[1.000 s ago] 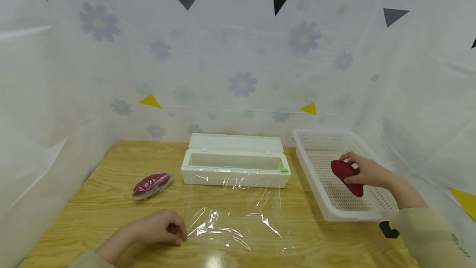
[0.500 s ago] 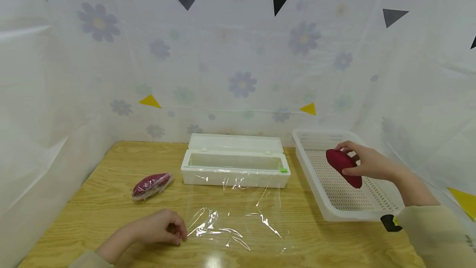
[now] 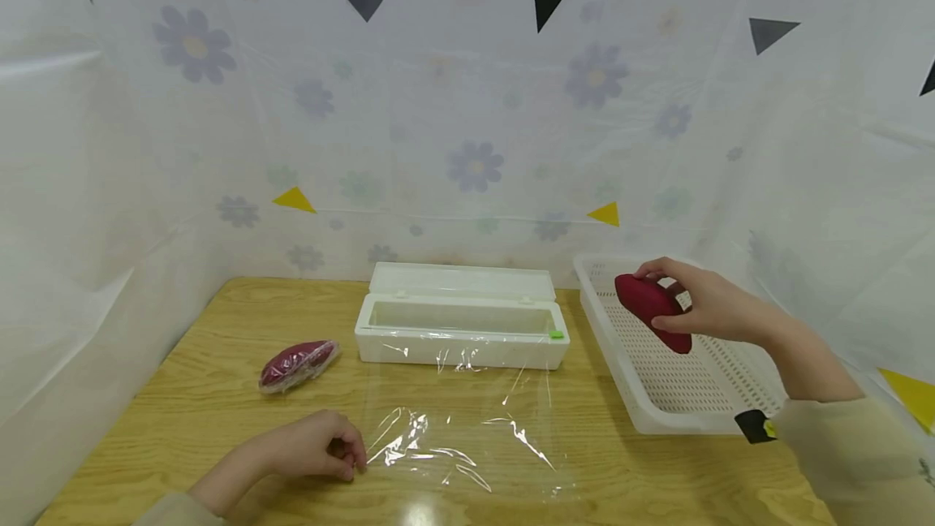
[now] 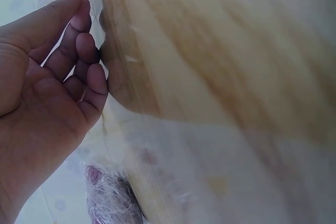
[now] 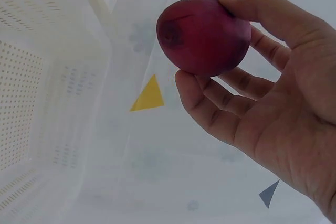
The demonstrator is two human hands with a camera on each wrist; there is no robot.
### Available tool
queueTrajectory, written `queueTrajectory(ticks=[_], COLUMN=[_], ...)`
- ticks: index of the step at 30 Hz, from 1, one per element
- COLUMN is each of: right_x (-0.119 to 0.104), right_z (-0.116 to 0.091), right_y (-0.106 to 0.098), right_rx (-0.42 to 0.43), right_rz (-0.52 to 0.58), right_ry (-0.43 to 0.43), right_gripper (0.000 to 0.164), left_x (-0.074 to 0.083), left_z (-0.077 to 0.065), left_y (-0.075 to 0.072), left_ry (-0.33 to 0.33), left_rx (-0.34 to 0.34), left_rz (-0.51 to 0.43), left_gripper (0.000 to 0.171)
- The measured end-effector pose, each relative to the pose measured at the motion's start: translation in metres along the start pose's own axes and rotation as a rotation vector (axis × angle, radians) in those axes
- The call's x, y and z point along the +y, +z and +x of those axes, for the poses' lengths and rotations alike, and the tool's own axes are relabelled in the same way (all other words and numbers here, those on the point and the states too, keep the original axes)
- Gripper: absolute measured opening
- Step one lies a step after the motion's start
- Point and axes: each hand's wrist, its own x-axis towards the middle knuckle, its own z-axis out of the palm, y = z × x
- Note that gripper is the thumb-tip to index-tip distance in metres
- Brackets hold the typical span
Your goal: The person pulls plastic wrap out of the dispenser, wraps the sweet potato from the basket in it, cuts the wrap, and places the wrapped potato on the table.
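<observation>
While our right hand [image 3: 704, 304] pinches the dark-red oblong object [image 3: 644, 303] above the white basket [image 3: 687, 423], and our left hand [image 3: 316, 446] rests loosely curled, seemingly holding nothing, beside the clear film [image 3: 460, 428], a slack fingertip grip could let our smooth-looking load slip.

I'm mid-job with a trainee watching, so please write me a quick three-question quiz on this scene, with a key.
1. Which hand holds the bare dark red piece?
A) left
B) right
C) both
2. True or false: the lid of the white box stands open.
3. Fill in: in the head view, the film-wrapped piece lies on the table to the ____ of the white box.

Key:
1. B, the right hand.
2. True.
3. Left.
</observation>
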Motion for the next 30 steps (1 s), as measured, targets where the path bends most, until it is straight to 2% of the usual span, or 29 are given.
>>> queueTrajectory(ticks=[14, 30], right_x=[-0.041, -0.084], right_z=[0.02, 0.049], right_y=[0.002, 0.022], right_rx=[-0.017, -0.008], right_rz=[0.065, 0.046], right_ry=[-0.07, -0.309], right_gripper=[0.056, 0.057], left_x=[0.001, -0.003], left_z=[-0.001, -0.001], left_y=[-0.001, -0.001], left_ry=[-0.002, -0.008], left_rx=[0.0, -0.001], left_rz=[0.016, 0.003], left_gripper=[0.008, 0.008])
